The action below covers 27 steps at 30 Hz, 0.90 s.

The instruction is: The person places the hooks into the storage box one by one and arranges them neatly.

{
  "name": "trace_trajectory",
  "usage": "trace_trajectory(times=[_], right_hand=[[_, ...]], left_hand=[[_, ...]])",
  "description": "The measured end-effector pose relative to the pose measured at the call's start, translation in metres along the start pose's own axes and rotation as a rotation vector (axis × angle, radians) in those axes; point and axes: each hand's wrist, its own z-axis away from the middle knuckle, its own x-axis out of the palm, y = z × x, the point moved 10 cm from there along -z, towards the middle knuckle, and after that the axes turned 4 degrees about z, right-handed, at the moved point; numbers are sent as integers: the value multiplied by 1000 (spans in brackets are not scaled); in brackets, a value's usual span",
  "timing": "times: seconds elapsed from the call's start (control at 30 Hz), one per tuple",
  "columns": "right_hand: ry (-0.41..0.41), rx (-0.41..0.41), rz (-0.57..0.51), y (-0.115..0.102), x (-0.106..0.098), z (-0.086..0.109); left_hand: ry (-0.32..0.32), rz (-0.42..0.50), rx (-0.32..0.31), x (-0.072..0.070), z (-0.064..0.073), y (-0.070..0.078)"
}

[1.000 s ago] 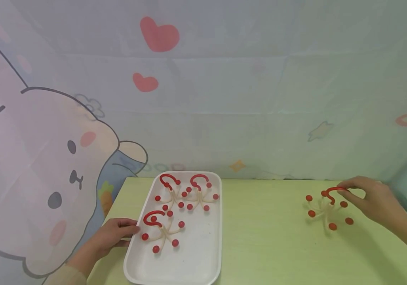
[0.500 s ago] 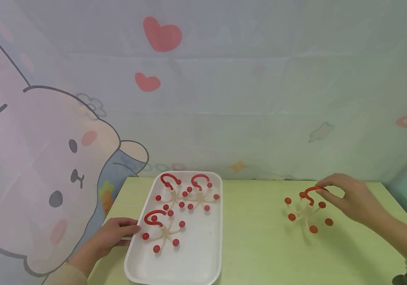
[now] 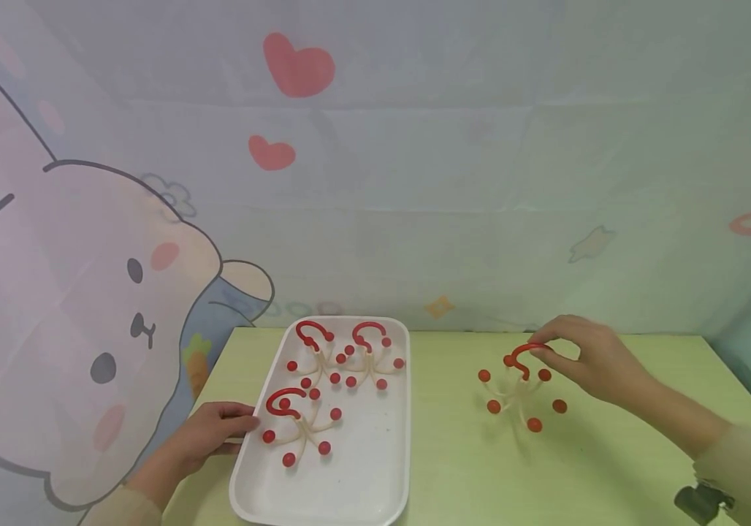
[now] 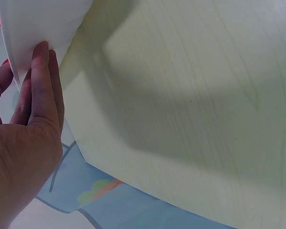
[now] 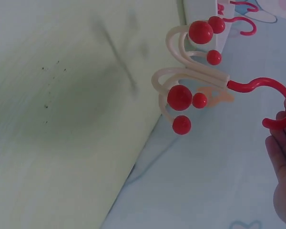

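Observation:
My right hand (image 3: 595, 358) pinches the red hook of a hanger (image 3: 524, 373) by thumb and fingers. The hanger hangs hook-up above the table, its several cream arms curving outward to red balls. In the right wrist view its cream stem (image 5: 209, 76) and balls show large, with the hand (image 5: 285, 167) at the hook's curve. My left hand (image 3: 207, 438) grips the white tray (image 3: 362, 467) at its left rim; in the left wrist view its fingers (image 4: 42, 90) lie against the tray's outer side. Inside the tray lie three like hangers: back left (image 3: 313, 345), back right (image 3: 368, 351) and front left (image 3: 296, 414).
The pale green table (image 3: 454, 453) runs under the tray and on to the right. Behind it hangs a printed cloth (image 3: 415, 256) with a cartoon rabbit and hearts. Bare tray floor shows at the front and right.
My right hand has carried the hanger leftward over the table, closer to the tray. The left hand, the tray and the three hangers in it stay put.

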Motion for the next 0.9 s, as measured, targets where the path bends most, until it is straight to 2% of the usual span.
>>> trace_trajectory(times=[0.4,0.63,0.9], right_hand=[[-63,55,-158,-32,33,-34],[-55,13,-224,-57,50,-53],[-96,-5,-251,-86,70,-74]], left_hand=[[7,-3,-2,0,1,1],[7,-3,-2,0,0,0],[7,-2,-6,-1,-2,-2]])
